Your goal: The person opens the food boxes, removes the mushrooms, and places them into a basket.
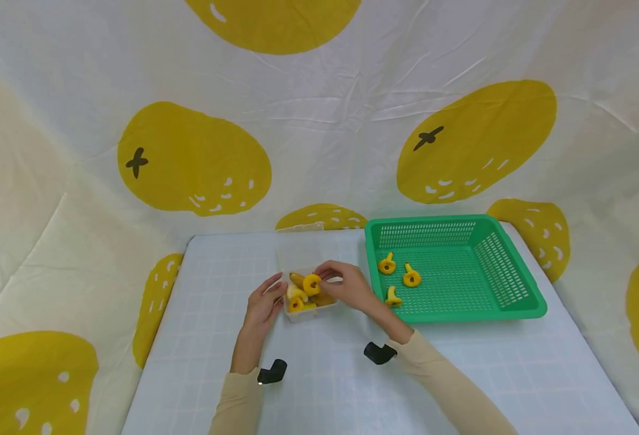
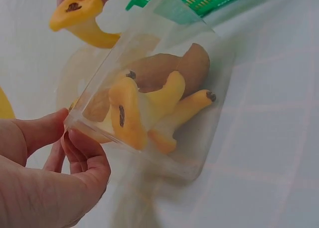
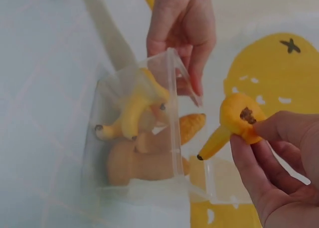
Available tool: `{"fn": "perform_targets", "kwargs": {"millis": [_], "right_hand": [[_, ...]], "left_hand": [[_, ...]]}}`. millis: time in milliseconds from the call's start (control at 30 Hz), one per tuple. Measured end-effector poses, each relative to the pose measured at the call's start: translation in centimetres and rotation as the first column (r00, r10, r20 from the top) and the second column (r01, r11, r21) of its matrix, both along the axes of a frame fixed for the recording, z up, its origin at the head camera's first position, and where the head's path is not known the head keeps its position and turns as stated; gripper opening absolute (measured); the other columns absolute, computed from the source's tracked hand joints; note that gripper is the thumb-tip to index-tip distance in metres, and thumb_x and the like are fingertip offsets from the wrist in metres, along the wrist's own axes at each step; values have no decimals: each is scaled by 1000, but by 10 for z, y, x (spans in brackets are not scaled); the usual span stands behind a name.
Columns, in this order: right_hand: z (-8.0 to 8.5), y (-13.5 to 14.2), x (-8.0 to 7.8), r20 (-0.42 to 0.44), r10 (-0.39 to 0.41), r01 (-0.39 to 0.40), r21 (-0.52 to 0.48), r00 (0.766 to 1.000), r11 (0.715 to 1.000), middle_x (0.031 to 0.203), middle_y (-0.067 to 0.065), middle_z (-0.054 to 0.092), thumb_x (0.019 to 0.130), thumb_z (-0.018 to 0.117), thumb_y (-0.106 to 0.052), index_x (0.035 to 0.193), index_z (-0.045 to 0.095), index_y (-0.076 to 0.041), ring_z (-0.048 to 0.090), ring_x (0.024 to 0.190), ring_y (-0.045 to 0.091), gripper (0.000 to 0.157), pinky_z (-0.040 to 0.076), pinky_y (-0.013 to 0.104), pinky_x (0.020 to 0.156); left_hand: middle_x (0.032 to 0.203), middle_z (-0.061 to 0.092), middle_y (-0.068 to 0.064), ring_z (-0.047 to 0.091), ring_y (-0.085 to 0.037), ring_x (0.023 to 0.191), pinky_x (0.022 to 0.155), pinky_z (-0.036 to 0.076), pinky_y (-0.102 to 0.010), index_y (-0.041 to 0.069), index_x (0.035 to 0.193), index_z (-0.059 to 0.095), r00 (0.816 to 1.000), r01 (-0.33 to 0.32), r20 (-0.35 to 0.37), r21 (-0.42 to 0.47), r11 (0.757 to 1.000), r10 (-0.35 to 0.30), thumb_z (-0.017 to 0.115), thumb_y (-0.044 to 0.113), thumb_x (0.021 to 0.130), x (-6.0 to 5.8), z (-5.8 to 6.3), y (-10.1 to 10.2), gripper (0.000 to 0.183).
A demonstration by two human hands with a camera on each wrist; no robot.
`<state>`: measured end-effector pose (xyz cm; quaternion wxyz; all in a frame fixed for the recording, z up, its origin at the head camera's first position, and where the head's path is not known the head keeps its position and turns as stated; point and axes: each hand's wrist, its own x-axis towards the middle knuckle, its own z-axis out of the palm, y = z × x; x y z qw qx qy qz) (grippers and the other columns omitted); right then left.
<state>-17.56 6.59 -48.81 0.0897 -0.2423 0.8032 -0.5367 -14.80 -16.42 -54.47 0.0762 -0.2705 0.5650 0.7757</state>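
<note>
My right hand [image 1: 349,289] pinches a yellow toy mushroom [image 1: 312,284] by its cap between thumb and fingers, just above a small clear plastic box [image 1: 300,316]. Its stem points toward the box opening in the right wrist view. At the box's left side, my left hand [image 1: 261,305] grips the rim near a corner, thumb and fingertips on the wall. Through the clear side in the left wrist view I see yellow mushrooms [image 2: 126,113] and brown mushroom-like pieces [image 2: 193,68] piled together. The box's clear lid [image 1: 300,246] stands open toward the back.
A green slotted basket [image 1: 460,315] stands to the right, with three yellow mushrooms [image 1: 411,276] in its left part. A pale checked cloth [image 1: 210,284] covers the table. Behind it hangs a white curtain [image 1: 319,151] with big yellow fruit prints.
</note>
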Motion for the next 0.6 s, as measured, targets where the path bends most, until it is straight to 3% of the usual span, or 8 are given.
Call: {"fn": "perform_targets", "kwargs": {"millis": [267, 600], "right_hand": [[5, 22, 3, 62, -44, 49, -72, 997, 996, 114, 14, 69, 97, 68, 0, 115, 69, -1, 66, 105, 29, 18, 58, 31, 88], [6, 57, 3, 40, -136, 141, -169, 990, 976, 115, 17, 70, 94, 71, 2, 114, 70, 2, 66, 106, 31, 19, 58, 26, 84]], "left_hand": [[123, 57, -6, 58, -13, 90, 72, 49, -19, 11, 142, 61, 1000, -4, -22, 7, 1000, 4, 71, 8, 97, 0, -2, 1, 46], [126, 56, -7, 57, -13, 93, 73, 49, -18, 12, 142, 62, 1000, -1, -20, 1, 1000, 1, 71, 9, 98, 0, -2, 1, 45]]}}
